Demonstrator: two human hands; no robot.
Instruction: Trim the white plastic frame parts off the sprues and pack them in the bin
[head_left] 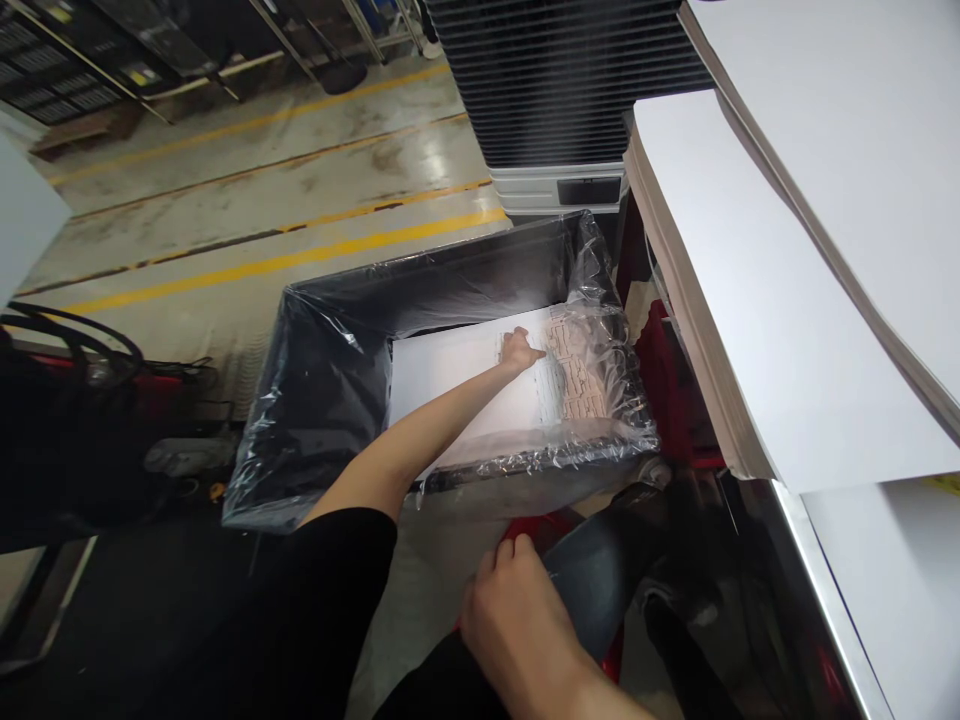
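Right hand (517,610) lies released on denim knee (600,570); left hand (517,350), grip clenched, presses white sheet (457,372).

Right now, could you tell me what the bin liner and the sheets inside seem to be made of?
Liner: thin clear plastic film, glossy; it crinkles and glints. Sheets: white, matte, flat and stacked, likely paper or thin card. Tan piece beside them: looks like die-cut card, judging by its cut pattern.
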